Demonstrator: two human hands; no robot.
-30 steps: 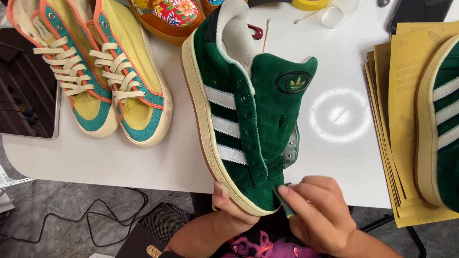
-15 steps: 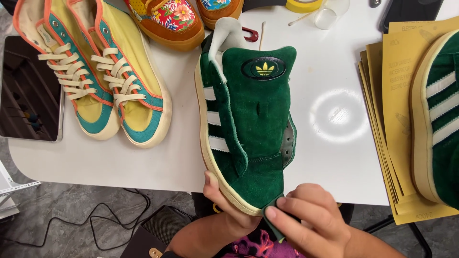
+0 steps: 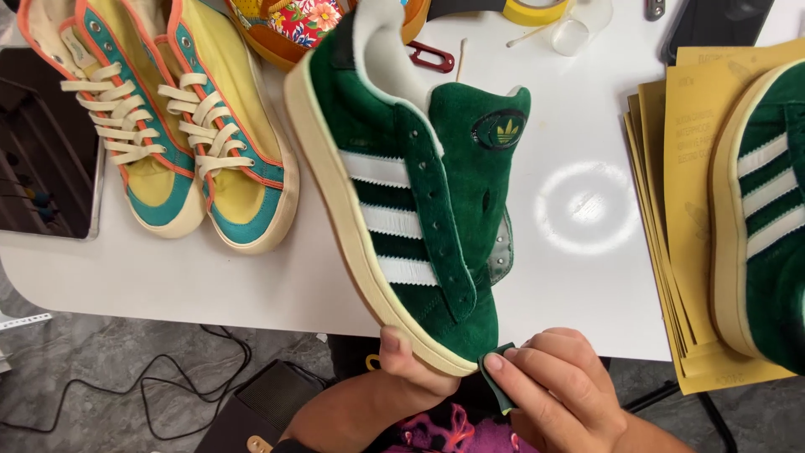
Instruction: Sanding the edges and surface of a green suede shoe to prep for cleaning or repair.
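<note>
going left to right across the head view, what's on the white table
dark tray → pair of yellow and teal high-top shoes → green suede shoe with white stripes, held at its toe by the left hand → stack of yellow sandpaper sheets → second green shoe

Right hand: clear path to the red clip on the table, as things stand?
Probably not directly. The red metal clip lies at the far side of the white table, behind the raised green suede sneaker, and the right hand pinches a small dark pad.
</note>
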